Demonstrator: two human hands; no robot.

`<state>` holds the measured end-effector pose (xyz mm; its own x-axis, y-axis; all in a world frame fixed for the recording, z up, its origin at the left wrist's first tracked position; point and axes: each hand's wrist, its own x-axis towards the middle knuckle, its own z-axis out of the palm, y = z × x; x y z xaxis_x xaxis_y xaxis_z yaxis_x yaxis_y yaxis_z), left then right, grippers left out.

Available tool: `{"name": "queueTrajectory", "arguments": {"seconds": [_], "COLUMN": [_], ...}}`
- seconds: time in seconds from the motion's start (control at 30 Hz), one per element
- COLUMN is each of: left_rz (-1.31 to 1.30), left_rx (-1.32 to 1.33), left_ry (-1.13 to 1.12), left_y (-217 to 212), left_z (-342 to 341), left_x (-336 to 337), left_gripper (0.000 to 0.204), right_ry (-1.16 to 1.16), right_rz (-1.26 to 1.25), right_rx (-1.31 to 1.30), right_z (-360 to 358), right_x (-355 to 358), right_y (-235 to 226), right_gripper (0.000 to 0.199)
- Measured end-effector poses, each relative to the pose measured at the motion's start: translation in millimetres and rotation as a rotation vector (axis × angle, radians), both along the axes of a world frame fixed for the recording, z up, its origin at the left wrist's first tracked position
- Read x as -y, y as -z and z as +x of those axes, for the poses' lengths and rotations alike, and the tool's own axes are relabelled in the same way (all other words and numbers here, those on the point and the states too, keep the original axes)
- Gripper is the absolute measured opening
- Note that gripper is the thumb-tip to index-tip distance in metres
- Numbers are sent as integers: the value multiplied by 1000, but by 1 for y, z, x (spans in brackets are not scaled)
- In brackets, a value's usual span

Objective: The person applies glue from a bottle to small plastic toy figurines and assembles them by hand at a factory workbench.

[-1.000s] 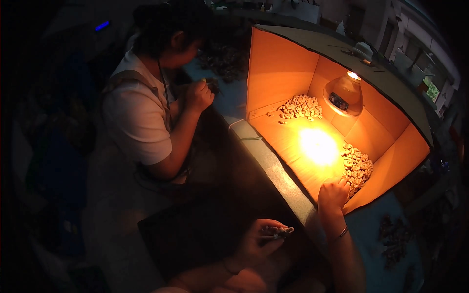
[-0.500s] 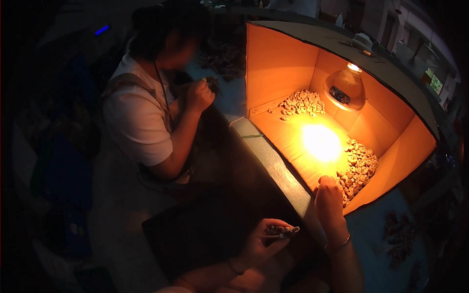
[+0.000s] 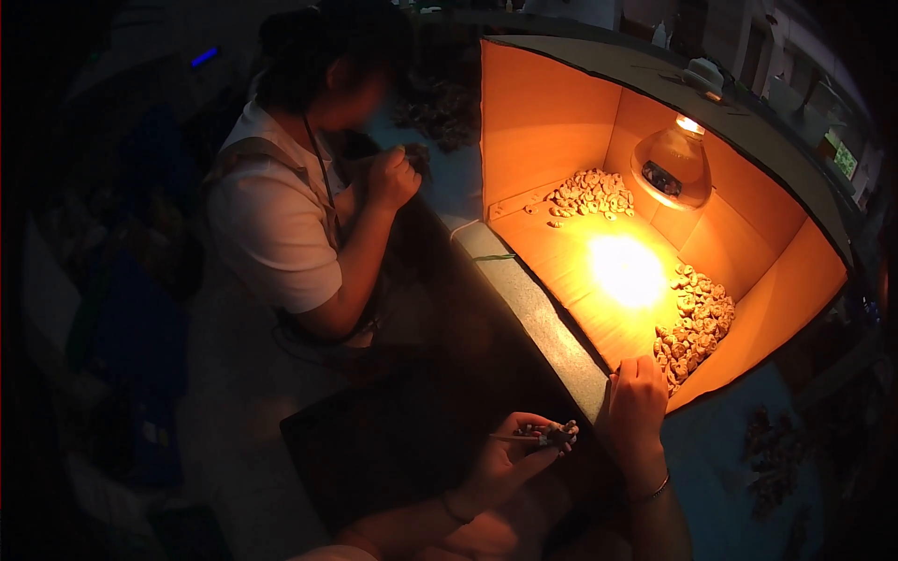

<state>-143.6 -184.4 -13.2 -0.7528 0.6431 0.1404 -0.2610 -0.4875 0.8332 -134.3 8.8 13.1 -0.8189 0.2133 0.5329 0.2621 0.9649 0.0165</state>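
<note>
Now right hand [image 3: 638, 400], fingers curled, hold unclear, at the front edge of the box [image 3: 543, 112], is nearer the near pile [image 3: 703, 320] running back inside its right wall; left hand [image 3: 498, 470], half-closed, grips a bundle [image 3: 561, 437] outside.

Fingertips of the right hand [image 3: 639, 402] curl out of sight beside a pile [image 3: 703, 313] of small pieces, leaving unclear whether they grip anything. In the left hand [image 3: 510, 463], a dark cluster [image 3: 559, 437] is too small to identify. The lower edge cuts off both forearms [image 3: 662, 525]. A co-worker's hand [image 3: 393, 178] partly hides a dim item [image 3: 420, 162]; a label [image 3: 661, 178] on the lamp [image 3: 687, 161] is unreadable; dark clumps [image 3: 774, 458] blur into shadow.
</note>
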Motion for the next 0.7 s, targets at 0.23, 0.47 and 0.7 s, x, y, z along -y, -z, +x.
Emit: {"name": "queueTrajectory", "arguments": {"seconds": [0.23,0.47,0.7], "left_rz": [-42,141,96], "left_rx": [69,77,143], "left_ry": [53,201,411], "left_y": [4,-7,-17], "left_z": [4,17,49], "left_x": [3,-17,-37], "left_gripper": [32,33,36], "right_ry": [-159,-246,-267], "right_rz": [-309,-1047,-1103], "right_rx": [-125,-320,-388], "right_z": [25,85,127], "right_x": [22,26,18], "right_y": [-21,-30,-45], "right_gripper": [9,15,13]}}
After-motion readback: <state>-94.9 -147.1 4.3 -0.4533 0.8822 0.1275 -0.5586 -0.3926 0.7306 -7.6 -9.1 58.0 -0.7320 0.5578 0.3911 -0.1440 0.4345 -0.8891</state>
